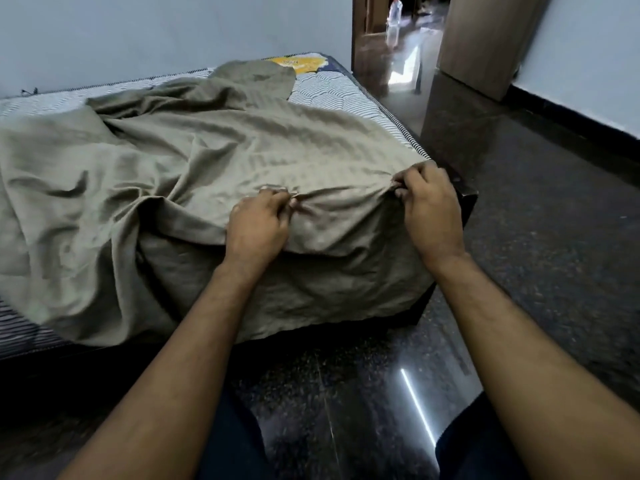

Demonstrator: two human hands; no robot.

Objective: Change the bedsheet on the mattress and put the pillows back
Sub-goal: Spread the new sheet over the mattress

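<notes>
While both hands pinch the sheet (pixel 214 161) at the near end of the mattress (pixel 325 88), most of it lies bunched and unspread. Left hand (pixel 258 225) has fingers curled round a fold near the middle of that edge; right hand (pixel 427 199) grips a gather at the near right corner. Both closed on cloth, nothing else held.

Sheet location: olive fabric heaped over the near half, draping down the front face almost to the floor (pixel 519 271). Far right corner and back strip of the striped mattress are bare. Yellow patch (pixel 298 64) at the far corner, can't tell what it is. No pillows in view.

Handling, my read:
- Light, fully limp, no stiffness. Goes wherever it's pulled, holds creases.
- Slight sheen, so probably slippery; a shallow pinch could slide off. Take a full gather, not fingertips.
- Not fragile. Firm tug should be fine.
- Best grip is at the hem and corners. Mid-panel pulls only shift wrinkles.
- Mattress looks thick, so the corner needs slack before it wraps.

Stage: early spread, near right corner being set. Far corners and smoothing not yet done.

Open doorway (pixel 398 46) behind the bed, not relevant.
</notes>
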